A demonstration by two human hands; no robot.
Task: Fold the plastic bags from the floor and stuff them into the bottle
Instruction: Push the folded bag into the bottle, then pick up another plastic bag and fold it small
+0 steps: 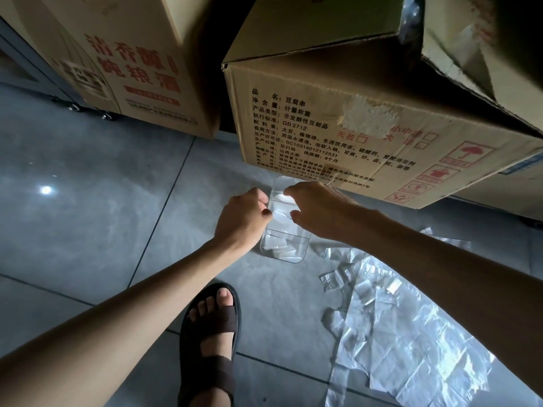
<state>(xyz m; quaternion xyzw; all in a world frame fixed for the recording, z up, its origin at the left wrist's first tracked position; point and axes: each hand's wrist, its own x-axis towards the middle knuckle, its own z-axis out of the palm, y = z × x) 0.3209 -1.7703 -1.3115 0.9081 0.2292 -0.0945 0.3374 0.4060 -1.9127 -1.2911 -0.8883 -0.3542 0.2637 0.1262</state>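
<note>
A clear plastic bottle [283, 245] stands on the grey tiled floor in front of a cardboard box, with several folded white bags inside it. My left hand [242, 220] grips the bottle's left side near the top. My right hand [320, 211] is over the bottle's mouth, its fingers curled down onto a folded bag at the opening. A pile of loose clear plastic bags [411, 333] lies spread on the floor at the right.
Large cardboard boxes [338, 127] stand stacked right behind the bottle, another box [132, 63] at the left. My foot in a brown sandal [211, 333] is planted on the tiles below the bottle. A small folded bag [332, 279] lies beside the pile.
</note>
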